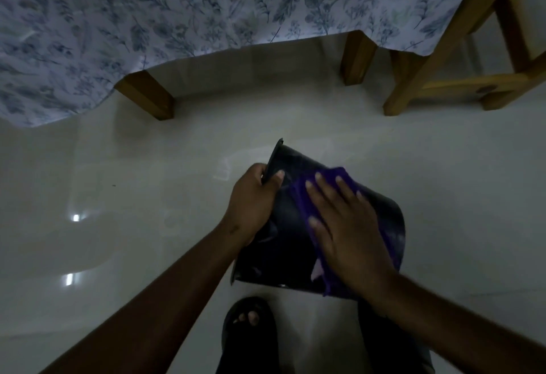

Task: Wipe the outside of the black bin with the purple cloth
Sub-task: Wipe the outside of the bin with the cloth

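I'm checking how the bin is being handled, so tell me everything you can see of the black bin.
The black bin looks like smooth, slightly glossy plastic with rounded corners. It is tipped on its side above the pale floor, one broad wall facing up. The left hand grips its edge at the far left end. The right hand lies flat on top, pressing the purple cloth against the outer wall. Whether it touches the floor cannot be told, and its inside is hidden.

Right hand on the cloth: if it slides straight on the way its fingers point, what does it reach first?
The right hand lies flat on the purple cloth, fingers pointing toward the black bin rim gripped by the left hand. It would likely meet that rim, then bare floor, though depth is unclear.
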{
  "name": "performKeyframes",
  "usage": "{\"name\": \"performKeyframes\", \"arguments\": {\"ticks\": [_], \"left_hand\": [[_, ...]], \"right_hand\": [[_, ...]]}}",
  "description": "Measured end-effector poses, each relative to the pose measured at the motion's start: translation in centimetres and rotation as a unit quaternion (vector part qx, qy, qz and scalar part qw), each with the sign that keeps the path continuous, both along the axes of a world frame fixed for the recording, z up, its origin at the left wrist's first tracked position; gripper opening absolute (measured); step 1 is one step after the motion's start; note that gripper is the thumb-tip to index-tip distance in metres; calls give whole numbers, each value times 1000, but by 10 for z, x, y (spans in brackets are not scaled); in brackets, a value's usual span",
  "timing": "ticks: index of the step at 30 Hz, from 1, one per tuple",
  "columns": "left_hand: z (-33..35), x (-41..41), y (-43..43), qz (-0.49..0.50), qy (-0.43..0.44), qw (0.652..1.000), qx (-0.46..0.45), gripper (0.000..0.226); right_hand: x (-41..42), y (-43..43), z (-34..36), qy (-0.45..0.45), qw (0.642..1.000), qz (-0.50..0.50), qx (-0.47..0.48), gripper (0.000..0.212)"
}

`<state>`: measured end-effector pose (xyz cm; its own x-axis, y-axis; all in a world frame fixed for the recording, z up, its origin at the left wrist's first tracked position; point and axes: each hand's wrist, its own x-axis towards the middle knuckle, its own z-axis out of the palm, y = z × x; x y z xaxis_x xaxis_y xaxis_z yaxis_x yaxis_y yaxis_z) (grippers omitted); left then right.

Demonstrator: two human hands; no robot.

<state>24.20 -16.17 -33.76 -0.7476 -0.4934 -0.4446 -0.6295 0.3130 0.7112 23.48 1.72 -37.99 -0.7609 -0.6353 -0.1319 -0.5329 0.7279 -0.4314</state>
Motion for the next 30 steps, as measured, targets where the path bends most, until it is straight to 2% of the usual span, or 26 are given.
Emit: {"name": "performKeyframes", "arguments": {"ticks": [2, 5, 9, 12, 15, 17, 21, 24, 27, 30], "left_hand": [[-2, -11, -1, -14, -1, 1000, 1, 20], [-1, -12, -5, -44, 4, 998, 37, 25], [-2, -10, -3, -62, 4, 997, -34, 30], [-4, -20, -4, -48, -5, 997, -62, 31], [-5, -28, -5, -44, -7, 998, -42, 30], [-7, -27, -5, -54, -7, 998, -40, 30], [-4, -25, -6, -52, 8, 998, -31, 31], [0, -5, -2, -82, 54, 995, -7, 31], [-2, 23, 3, -96, 63, 990, -77, 31], [-8, 20, -1, -84, 47, 989, -110, 28]], "right_hand": [[16, 6, 2, 9, 1000, 16, 2, 57], [-17, -3, 0, -10, 1000, -20, -19, 54], [-70, -20, -11, -82, 993, -72, -37, 51], [-55, -11, -10, -43, 998, -47, -17, 52], [3, 10, -3, 31, 999, 4, 19, 54], [28, 14, -4, 40, 999, 8, 6, 56], [-14, -7, -4, -7, 998, -57, -18, 52], [-64, -17, -6, -22, 996, -85, -30, 51], [-79, -18, -10, -29, 995, -81, -44, 52], [-37, -6, -10, 21, 999, -42, -5, 52]]}}
